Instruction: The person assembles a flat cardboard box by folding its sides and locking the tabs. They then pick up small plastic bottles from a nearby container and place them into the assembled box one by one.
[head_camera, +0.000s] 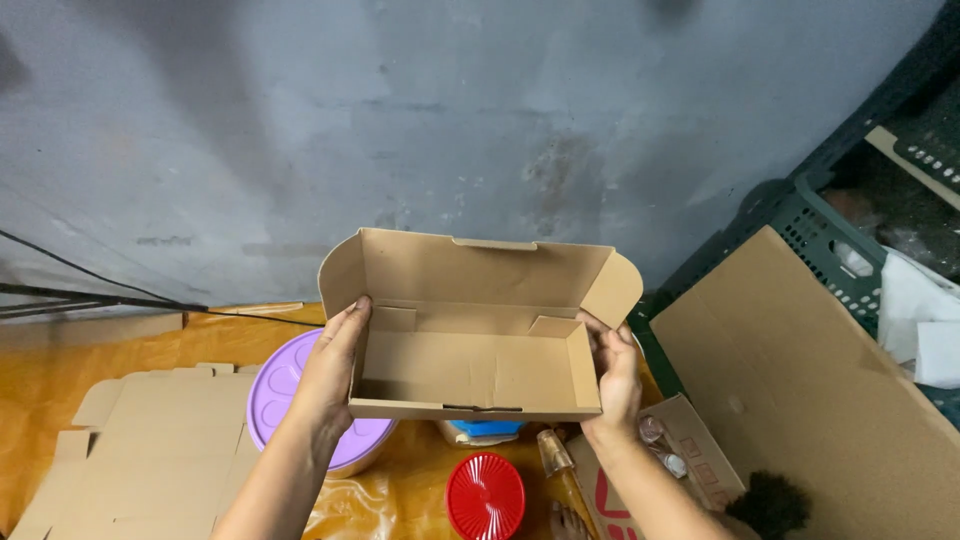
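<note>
Both hands grip an open cardboard box (475, 365). The left hand (333, 370) clasps its left wall. The right hand (615, 378) clasps its right wall, above a purple lid (275, 390).

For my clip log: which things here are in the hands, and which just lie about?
In hand: open cardboard box, gripped by left hand and right hand.
Lying about: purple lid, red lid, flat cardboard blanks, green crate.
</note>
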